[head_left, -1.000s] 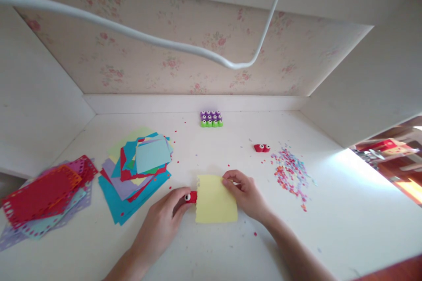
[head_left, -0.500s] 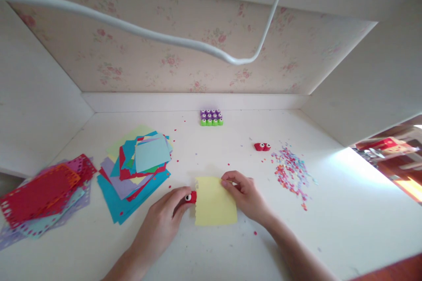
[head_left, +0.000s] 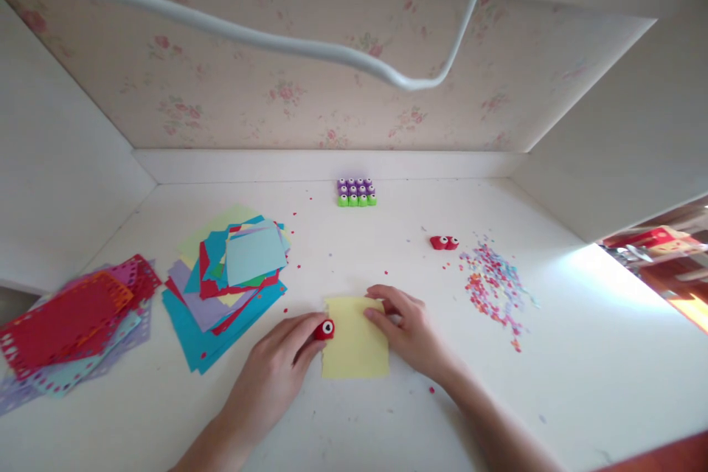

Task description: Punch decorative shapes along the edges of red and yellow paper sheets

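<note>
Between the thumb and fingers of my left hand [head_left: 276,361] is a small red craft punch [head_left: 324,330] with a white button top bearing a dark mark. The punch overlaps the left edge of a pale yellow paper square [head_left: 354,346]. That edge looks notched; I cannot tell whether the paper sits inside the slot. My right hand [head_left: 406,328] is at the paper's upper right, thumb lying on it and forefinger curled by the top edge, holding the sheet. The fingertips' exact grip is partly hidden.
Coloured sheets [head_left: 257,254] are piled at left, beside hole-edged punched sheets [head_left: 60,324]. Purple and green punches [head_left: 357,192] stand in rows at the back. Two red punches [head_left: 444,243] lie right of centre, near scattered confetti [head_left: 495,284]. A white cable [head_left: 332,51] hangs across the top.
The red punch has turned its button top up and shifted right onto the paper's edge. The yellow paper has slid slightly left, and my right thumb lies farther in on it.
</note>
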`<state>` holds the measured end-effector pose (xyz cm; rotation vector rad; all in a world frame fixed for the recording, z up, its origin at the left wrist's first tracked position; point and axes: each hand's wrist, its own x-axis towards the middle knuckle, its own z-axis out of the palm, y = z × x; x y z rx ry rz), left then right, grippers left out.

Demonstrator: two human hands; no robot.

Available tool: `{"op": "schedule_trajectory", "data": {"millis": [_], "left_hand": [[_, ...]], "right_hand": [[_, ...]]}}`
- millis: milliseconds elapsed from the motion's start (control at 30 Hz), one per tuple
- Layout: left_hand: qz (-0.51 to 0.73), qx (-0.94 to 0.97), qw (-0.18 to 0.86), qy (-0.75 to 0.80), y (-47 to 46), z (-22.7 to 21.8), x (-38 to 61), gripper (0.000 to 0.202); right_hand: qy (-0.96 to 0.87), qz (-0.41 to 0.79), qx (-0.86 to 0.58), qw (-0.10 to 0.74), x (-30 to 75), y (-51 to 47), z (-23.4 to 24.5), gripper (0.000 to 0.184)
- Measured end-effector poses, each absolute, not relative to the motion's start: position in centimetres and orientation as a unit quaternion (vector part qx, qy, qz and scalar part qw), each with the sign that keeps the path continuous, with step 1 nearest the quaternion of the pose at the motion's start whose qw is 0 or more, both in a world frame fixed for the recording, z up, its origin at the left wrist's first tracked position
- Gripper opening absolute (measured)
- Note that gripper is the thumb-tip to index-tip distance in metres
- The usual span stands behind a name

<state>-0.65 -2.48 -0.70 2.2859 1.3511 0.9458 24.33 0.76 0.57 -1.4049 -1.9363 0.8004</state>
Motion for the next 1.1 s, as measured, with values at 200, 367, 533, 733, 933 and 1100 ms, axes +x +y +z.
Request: {"op": "schedule_trajectory", "data": {"millis": [200, 367, 533, 733, 933, 1100], "left_hand": [[0.316, 0.8, 0.157, 0.485, -2.7, -0.6, -0.8, 0.028], [0.314, 0.805, 0.146, 0.482, -2.6, -0.4, -0.8, 0.026], [0.313, 0.807, 0.137, 0.481, -2.5, -0.4, -0.7, 0.025], [0.309, 0.808, 0.135, 0.483, -2.5, -0.8, -1.0, 0.026], [0.303, 0.812, 0.128, 0.482, -2.4, -1.0, -1.1, 0.026], [0.303, 0.813, 0.128, 0.481, -2.3, -1.0, -1.1, 0.026]], "right_hand": [[-0.837, 0.162, -0.442, 0.28, 24.3, 0.4, 1.4, 0.029], [-0.876, 0.166, -0.4, 0.212, 24.1, 0.0, 1.4, 0.028], [-0.875, 0.182, -0.403, 0.195, 24.2, 0.0, 1.6, 0.03], [-0.874, 0.187, -0.403, 0.197, 24.2, 0.1, 1.9, 0.027], [-0.872, 0.189, -0.405, 0.201, 24.2, 0.1, 1.8, 0.026], [-0.875, 0.189, -0.403, 0.187, 24.3, 0.2, 1.8, 0.026]]}}
